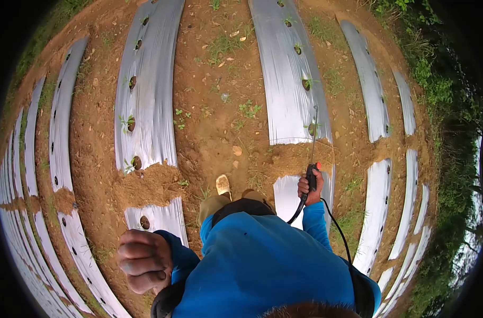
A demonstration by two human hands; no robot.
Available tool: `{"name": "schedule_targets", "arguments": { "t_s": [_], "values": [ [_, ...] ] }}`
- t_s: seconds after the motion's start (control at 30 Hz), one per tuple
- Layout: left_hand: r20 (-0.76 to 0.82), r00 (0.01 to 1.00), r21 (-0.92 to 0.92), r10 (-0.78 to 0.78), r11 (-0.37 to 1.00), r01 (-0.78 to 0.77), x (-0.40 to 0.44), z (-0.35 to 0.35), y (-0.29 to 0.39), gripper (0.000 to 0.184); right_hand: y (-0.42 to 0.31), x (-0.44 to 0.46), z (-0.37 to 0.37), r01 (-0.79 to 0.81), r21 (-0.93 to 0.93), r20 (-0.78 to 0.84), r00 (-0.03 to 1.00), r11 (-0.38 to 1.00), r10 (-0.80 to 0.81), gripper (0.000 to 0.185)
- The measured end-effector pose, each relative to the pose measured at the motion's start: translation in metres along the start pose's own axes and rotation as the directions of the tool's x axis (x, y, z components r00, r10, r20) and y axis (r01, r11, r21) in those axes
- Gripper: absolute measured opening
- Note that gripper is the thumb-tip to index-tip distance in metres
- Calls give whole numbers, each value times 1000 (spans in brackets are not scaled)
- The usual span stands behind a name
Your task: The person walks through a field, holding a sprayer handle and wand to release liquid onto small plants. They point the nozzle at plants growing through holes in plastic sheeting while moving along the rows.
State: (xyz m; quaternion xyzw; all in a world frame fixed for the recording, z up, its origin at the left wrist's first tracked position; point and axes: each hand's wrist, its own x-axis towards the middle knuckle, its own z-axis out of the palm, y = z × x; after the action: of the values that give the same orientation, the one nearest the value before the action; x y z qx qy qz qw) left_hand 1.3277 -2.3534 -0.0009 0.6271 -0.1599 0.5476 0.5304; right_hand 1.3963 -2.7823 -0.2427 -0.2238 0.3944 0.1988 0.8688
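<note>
My right hand [314, 184] grips the black handle of a spray wand [310, 177], which has an orange-red part at its top. The wand's thin metal tube points forward, and its tip appears over a planting hole with a small seedling [312, 128] in the right-hand silvery plastic mulch [294, 106]. A black hose [296, 214] runs from the handle back toward my body. Close to the camera, my left hand [144, 261] is closed in a fist at my left side. Whatever lies inside its fingers is hidden; something black [168, 301] shows just below it.
I stand on a brown soil path [215, 122] between mulched beds; one light-coloured shoe [223, 184] shows. Another mulched bed [149, 90] with seedlings in holes runs along the left. Soil mounds [149, 185] cross the beds. Green bushes [437, 95] border the right side.
</note>
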Motion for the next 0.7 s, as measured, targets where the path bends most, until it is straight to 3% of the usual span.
{"name": "schedule_targets", "arguments": {
  "t_s": [0.13, 0.2, 0.4, 0.5, 0.6, 0.7],
  "values": [
    [9, 996, -43, -87, 995, 88, 28, 26, -63, 25, -36, 41, 54, 6, 36, 53, 999, 999, -8, 39],
    [47, 992, 62, -118, 991, 115, 40, 37, -98, 24, -54, 68, 76, -7, 19, 173, 985, 1000, 3, 41],
    [72, 994, 126, -80, 990, 70, 73, 98, -211, 21, -104, 194, 154, 79, -35, 18, 997, 996, -78, 36],
    [48, 996, 220, -71, 974, 58, 101, 142, -261, 22, -140, 261, 210, 53, -14, 39, 998, 999, -52, 35],
    [114, 993, 203, -5, 979, -18, 148, 194, -308, 24, -178, 312, 267, 48, 9, 82, 995, 999, -49, 37],
    [154, 986, 41, -59, 998, 54, 180, 221, -335, 26, -219, 364, 327, 10, 63, 124, 992, 998, -18, 39]
  ]
}}
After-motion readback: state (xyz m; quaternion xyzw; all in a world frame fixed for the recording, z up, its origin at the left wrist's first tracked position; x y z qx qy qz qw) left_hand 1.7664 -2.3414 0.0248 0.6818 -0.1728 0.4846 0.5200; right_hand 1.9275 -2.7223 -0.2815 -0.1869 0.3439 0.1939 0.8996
